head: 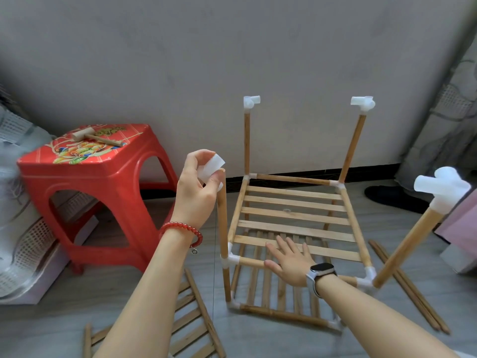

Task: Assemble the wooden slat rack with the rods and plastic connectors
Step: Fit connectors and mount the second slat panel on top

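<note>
A part-built wooden slat rack [294, 220] stands on the floor, with two slat shelves and four upright rods. My left hand [197, 192] pinches a white plastic connector [211, 167] right at the top of the near-left upright rod [222, 215]. My right hand [289, 257] lies flat, fingers spread, on the front slats of the upper shelf. White connectors cap the far-left rod [251, 102], the far-right rod [363, 102] and the near-right rod [442, 188].
A red plastic stool [85, 177] stands at the left with a small wooden mallet [96, 137] on top. A loose slat panel [191, 321] lies on the floor by my left arm. Spare rods [410, 288] lie at the right. A wall is close behind.
</note>
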